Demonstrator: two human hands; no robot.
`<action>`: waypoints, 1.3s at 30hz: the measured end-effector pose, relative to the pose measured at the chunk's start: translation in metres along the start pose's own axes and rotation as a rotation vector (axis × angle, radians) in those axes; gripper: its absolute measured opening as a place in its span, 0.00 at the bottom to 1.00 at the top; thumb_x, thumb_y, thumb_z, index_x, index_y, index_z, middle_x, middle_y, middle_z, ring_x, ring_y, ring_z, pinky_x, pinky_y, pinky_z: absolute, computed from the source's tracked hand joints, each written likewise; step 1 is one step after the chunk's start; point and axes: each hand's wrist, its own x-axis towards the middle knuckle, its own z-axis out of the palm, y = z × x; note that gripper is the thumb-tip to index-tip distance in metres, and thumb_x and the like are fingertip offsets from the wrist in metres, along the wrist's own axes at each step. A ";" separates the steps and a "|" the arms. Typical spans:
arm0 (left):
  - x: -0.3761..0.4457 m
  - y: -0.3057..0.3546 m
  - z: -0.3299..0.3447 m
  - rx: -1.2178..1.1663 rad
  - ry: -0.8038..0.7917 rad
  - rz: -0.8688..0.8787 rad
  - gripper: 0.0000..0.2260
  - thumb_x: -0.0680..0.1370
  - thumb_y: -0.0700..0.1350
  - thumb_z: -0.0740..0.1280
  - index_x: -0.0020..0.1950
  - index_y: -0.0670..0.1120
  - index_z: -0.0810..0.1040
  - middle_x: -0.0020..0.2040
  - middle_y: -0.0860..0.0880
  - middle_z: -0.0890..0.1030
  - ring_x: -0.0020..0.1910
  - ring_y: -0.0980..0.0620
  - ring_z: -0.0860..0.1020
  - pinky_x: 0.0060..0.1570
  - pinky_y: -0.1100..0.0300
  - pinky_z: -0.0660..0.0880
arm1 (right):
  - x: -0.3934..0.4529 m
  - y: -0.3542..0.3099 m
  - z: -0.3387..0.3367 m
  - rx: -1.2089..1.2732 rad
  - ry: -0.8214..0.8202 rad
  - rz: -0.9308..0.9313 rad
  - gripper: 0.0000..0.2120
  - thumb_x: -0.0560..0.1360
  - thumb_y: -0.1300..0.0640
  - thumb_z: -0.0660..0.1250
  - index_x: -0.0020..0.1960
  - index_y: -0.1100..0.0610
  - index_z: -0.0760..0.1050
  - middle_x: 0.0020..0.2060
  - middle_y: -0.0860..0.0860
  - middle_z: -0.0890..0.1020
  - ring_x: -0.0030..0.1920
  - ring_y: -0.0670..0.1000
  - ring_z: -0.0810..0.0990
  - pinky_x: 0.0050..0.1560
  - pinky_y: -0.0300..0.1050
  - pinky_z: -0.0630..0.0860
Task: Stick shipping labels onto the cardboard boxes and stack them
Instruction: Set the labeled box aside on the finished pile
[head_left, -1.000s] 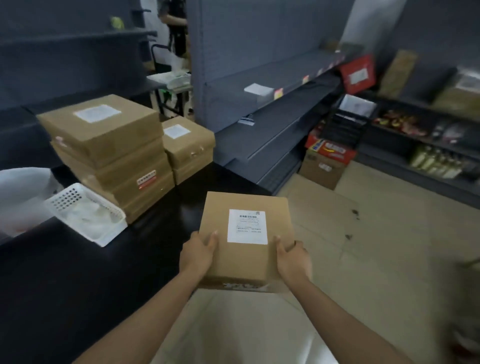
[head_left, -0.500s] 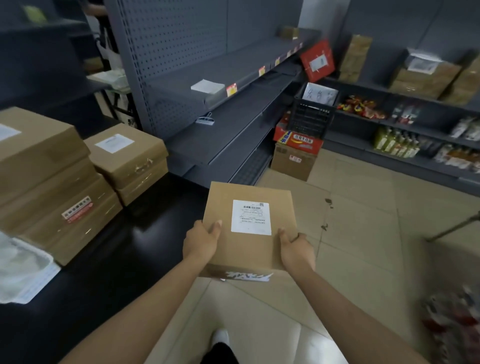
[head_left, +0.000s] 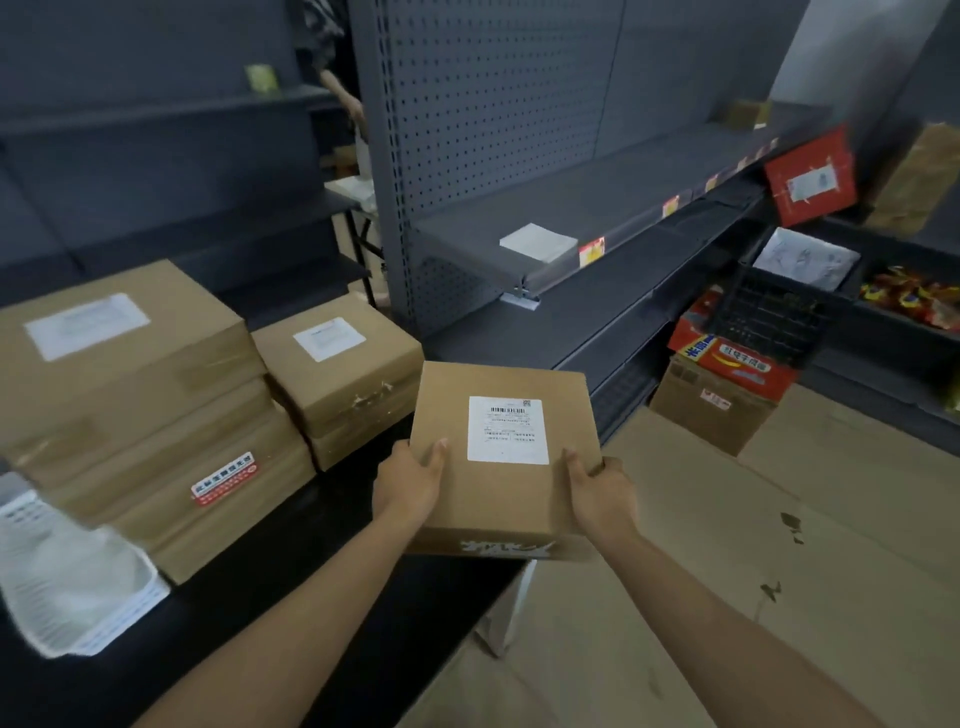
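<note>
I hold a flat cardboard box (head_left: 452, 473) in the air at the black table's right end. A white shipping label (head_left: 508, 429) is stuck on its top. My left hand (head_left: 410, 480) grips its near left side and my right hand (head_left: 597, 491) its near right corner. Just left of it on the black table (head_left: 291, 587) stands a short stack of labelled boxes (head_left: 337, 379). Further left is a taller stack of larger boxes (head_left: 135, 410), the top one labelled, a lower one with a red sticker.
A white mesh basket (head_left: 78, 587) lies at the table's left front. Grey store shelving (head_left: 545, 228) stands behind, with a white pad on one shelf. On the floor at right sit a cardboard carton (head_left: 711, 410), a black crate and a red box. A person stands far back.
The held box has come closer to the short stack at the table's end, and the view has swung back left so both stacks fill the left side.
</note>
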 end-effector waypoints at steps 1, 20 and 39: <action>0.009 0.001 -0.003 -0.021 0.023 -0.022 0.23 0.79 0.60 0.59 0.65 0.43 0.71 0.59 0.44 0.77 0.56 0.42 0.77 0.50 0.54 0.73 | 0.011 -0.010 0.005 -0.004 -0.024 -0.028 0.29 0.77 0.37 0.58 0.63 0.61 0.69 0.56 0.58 0.79 0.53 0.60 0.78 0.49 0.50 0.75; 0.104 0.051 -0.067 -0.156 0.517 -0.330 0.26 0.79 0.59 0.60 0.66 0.39 0.70 0.63 0.40 0.76 0.61 0.40 0.75 0.55 0.54 0.70 | 0.150 -0.196 0.086 -0.125 -0.469 -0.460 0.31 0.77 0.35 0.56 0.64 0.61 0.70 0.60 0.58 0.77 0.57 0.60 0.77 0.52 0.51 0.74; 0.272 0.044 -0.147 -0.118 0.445 -0.517 0.23 0.83 0.49 0.53 0.73 0.36 0.60 0.71 0.39 0.66 0.67 0.39 0.69 0.57 0.53 0.67 | 0.211 -0.330 0.214 -0.153 -0.535 -0.463 0.29 0.76 0.35 0.58 0.62 0.60 0.72 0.58 0.57 0.78 0.55 0.60 0.78 0.49 0.50 0.73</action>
